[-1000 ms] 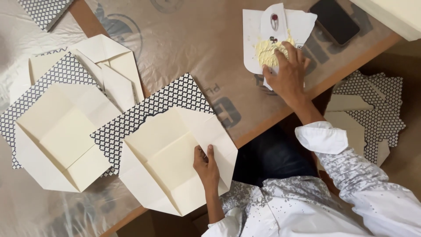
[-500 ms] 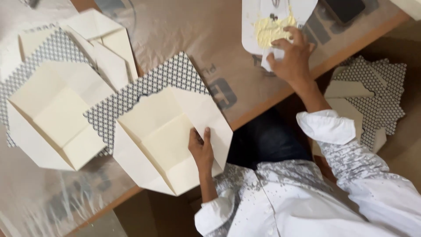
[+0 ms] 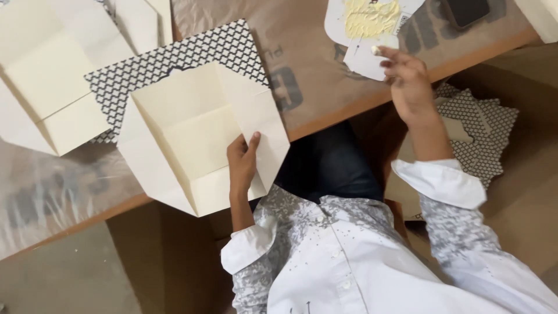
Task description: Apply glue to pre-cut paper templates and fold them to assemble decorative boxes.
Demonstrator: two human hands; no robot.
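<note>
A cream folded paper sheet [image 3: 192, 128] with a black-and-white patterned back lies at the table's near edge. My left hand [image 3: 241, 163] rests flat on its lower right part, fingers apart, pressing it down. My right hand [image 3: 407, 78] hovers over the table edge at the upper right, with a dab of pale glue on a fingertip, just below a white sheet [image 3: 366, 26] smeared with yellowish glue. It grips nothing I can see.
More cream folded sheets [image 3: 46, 75] lie at the upper left on the plastic-covered brown table [image 3: 308, 75]. A dark phone [image 3: 465, 10] sits at the top right. A stack of patterned papers [image 3: 476, 128] lies on the floor to the right.
My right hand has drawn back from the glue sheet toward the table edge. My left hand stays on the folded sheet. The view has shifted, so everything sits higher and larger.
</note>
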